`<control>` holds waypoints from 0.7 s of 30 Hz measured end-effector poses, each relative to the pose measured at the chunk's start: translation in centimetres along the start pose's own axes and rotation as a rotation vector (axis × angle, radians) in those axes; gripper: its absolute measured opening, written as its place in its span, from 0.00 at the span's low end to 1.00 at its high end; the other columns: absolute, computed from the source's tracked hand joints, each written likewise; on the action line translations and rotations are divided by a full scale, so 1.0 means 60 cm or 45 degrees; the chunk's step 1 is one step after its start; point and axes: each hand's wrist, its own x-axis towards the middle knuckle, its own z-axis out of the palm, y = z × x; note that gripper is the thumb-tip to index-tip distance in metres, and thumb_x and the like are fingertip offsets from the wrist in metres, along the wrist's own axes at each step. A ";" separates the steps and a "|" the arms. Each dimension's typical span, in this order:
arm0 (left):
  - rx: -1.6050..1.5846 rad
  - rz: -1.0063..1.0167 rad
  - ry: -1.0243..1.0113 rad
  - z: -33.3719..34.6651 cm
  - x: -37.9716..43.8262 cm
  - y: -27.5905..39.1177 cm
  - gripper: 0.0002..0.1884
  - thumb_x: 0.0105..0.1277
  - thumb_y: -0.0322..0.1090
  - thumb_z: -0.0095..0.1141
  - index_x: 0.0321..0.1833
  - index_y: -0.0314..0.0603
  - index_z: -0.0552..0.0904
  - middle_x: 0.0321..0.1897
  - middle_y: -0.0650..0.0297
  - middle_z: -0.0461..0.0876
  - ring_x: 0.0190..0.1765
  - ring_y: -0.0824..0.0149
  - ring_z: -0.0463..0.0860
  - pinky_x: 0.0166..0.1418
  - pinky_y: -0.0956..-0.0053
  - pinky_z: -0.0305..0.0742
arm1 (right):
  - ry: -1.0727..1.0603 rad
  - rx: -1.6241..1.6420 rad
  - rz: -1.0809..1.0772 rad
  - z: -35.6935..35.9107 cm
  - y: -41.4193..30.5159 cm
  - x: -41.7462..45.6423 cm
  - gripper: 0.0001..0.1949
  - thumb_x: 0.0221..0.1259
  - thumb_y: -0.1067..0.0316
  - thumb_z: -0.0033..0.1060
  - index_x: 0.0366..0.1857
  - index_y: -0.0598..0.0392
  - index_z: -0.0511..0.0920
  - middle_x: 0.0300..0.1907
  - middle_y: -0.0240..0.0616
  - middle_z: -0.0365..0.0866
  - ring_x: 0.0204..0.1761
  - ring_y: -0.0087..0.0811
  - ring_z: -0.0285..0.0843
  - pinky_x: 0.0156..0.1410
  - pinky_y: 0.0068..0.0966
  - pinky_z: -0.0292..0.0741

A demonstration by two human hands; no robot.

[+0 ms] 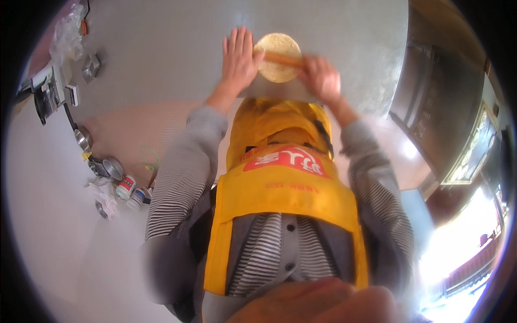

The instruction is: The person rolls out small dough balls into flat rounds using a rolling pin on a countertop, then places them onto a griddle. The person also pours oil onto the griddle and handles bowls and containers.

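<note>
A round, flat piece of pale yellow dough (278, 76) lies near the front edge of the grey worktop (169, 60). Across its middle runs a wooden rolling pin (282, 59), slightly blurred. My right hand (323, 78), also blurred, has its fingers closed around the pin's right end. At the dough's left edge, my left hand (240, 60) is palm down with its fingers stretched out. Its thumb reaches to the left end of the pin and the dough's rim. Whether any of the pin runs under the left palm is hidden.
A metal tin (91, 68) and a clear plastic bag (68, 34) are at the worktop's left. Lower left, metal bowls (112, 168) and labelled tubs (126, 186) stand by the wall. A large dark metal appliance (444, 97) stands right. My yellow apron (282, 189) bears writing.
</note>
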 end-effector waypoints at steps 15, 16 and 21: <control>0.061 0.056 -0.020 0.013 0.031 -0.004 0.34 0.74 0.53 0.53 0.75 0.35 0.66 0.78 0.47 0.61 0.81 0.43 0.54 0.80 0.34 0.44 | 0.045 -0.176 0.247 0.002 -0.013 0.028 0.30 0.62 0.52 0.65 0.68 0.49 0.71 0.70 0.42 0.71 0.70 0.43 0.69 0.73 0.52 0.60; 0.050 0.065 -0.021 0.011 0.014 -0.005 0.34 0.75 0.53 0.53 0.75 0.36 0.67 0.78 0.47 0.61 0.81 0.43 0.55 0.80 0.34 0.44 | -0.020 -0.110 0.189 -0.018 -0.030 0.009 0.31 0.59 0.51 0.67 0.67 0.48 0.72 0.68 0.40 0.73 0.69 0.41 0.71 0.72 0.50 0.63; 0.124 0.015 0.113 0.021 0.149 -0.010 0.32 0.74 0.51 0.53 0.74 0.36 0.68 0.77 0.47 0.63 0.80 0.43 0.56 0.79 0.35 0.47 | -0.105 -0.129 0.045 -0.021 0.059 0.097 0.27 0.63 0.47 0.65 0.64 0.45 0.74 0.55 0.33 0.80 0.55 0.36 0.80 0.55 0.37 0.78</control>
